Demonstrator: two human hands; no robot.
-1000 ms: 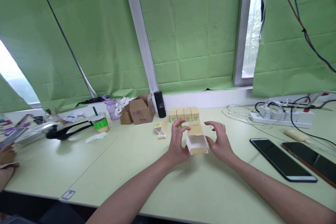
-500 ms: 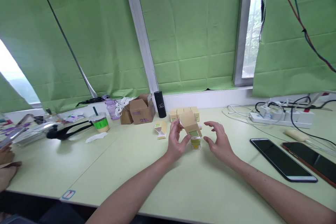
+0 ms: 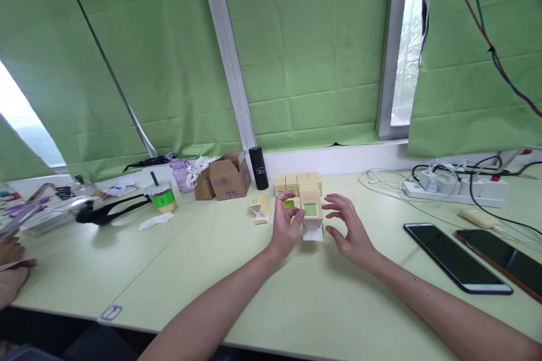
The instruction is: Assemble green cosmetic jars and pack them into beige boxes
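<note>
A small tan cardboard box (image 3: pixel 312 197) with a green label stands upright, its pale end flaps open at the bottom. My left hand (image 3: pixel 285 231) grips the box's left side, with the thumb at its front edge. A small yellow-green item (image 3: pixel 289 203) shows partly behind the fingers of that hand; I cannot make out its kind. To the right, my right hand (image 3: pixel 349 231) is open, its fingers spread close to the box and holding nothing. Another small box (image 3: pixel 259 207) with open flaps lies to the left. Several closed boxes (image 3: pixel 292 181) stand in a row behind.
A brown carton (image 3: pixel 228 179) and a black cylinder (image 3: pixel 258 168) stand at the back. Leftward are a drink cup (image 3: pixel 163 198) and a tissue (image 3: pixel 155 221). On the right lie two phones (image 3: pixel 457 256) (image 3: pixel 503 254) and a power strip (image 3: pixel 457 189). Another person's hand (image 3: pixel 11 251) appears far left.
The box has turned from tilted to upright, its open end now downward. The small glass jar with yellow-green contents seen beneath it is now out of sight there. My right hand stays beside it.
</note>
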